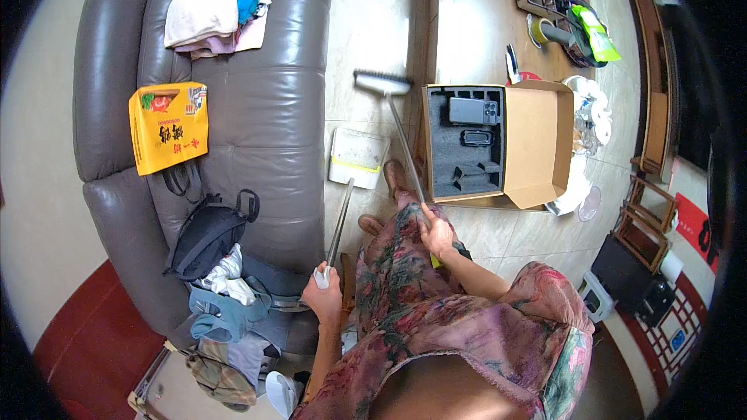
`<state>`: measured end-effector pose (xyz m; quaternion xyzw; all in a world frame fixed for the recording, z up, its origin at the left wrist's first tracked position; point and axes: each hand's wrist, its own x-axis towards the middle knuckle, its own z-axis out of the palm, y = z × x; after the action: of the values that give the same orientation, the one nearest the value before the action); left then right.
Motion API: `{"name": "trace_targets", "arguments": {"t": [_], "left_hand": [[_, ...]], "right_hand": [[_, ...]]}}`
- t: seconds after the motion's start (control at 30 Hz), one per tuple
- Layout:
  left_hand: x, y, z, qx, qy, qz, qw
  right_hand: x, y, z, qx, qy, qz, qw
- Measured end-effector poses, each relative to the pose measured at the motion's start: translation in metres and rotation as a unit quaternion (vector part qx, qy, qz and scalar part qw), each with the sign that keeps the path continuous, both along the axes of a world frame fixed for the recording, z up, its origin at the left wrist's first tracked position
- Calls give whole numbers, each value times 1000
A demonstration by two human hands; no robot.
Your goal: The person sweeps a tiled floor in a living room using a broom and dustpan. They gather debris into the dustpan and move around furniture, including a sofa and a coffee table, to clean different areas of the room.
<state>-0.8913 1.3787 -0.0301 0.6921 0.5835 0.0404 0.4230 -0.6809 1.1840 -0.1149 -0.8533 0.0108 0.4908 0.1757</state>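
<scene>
My left hand (324, 293) grips the pale upper end of a metal pole that leads down to a white long-handled dustpan (356, 178). Its pan rests on the tiled floor beside the sofa, with a yellow strip across it and dark specks inside. In my right hand (436, 233) is the handle of a broom (402, 133). The broom's white head (382, 83), edged with dark bristles, lies on the floor beyond the pan, apart from it and near the table's side.
A grey leather sofa (274, 105) runs along the left, bearing a yellow bag (169, 140), a black backpack (207, 236) and clothes (224, 315). On the wooden table (473, 64) at right, an open cardboard box (537, 140) with foam holds a phone (470, 111); a knife (513, 64) lies beyond.
</scene>
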Motion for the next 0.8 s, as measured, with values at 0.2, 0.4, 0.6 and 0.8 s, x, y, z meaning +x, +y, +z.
{"name": "trace_targets", "arguments": {"t": [0.2, 0.4, 0.6, 0.8], "left_hand": [[33, -3, 46, -82, 63, 77, 992], [29, 12, 48, -56, 51, 12, 997], [25, 34, 34, -26, -11, -82, 996], [27, 63, 52, -41, 36, -249, 967]], "right_hand": [[27, 39, -102, 106, -137, -11, 985], [159, 130, -121, 170, -152, -184, 956], [65, 35, -65, 168, -212, -3, 963], [-8, -36, 19, -6, -55, 172, 984]]}}
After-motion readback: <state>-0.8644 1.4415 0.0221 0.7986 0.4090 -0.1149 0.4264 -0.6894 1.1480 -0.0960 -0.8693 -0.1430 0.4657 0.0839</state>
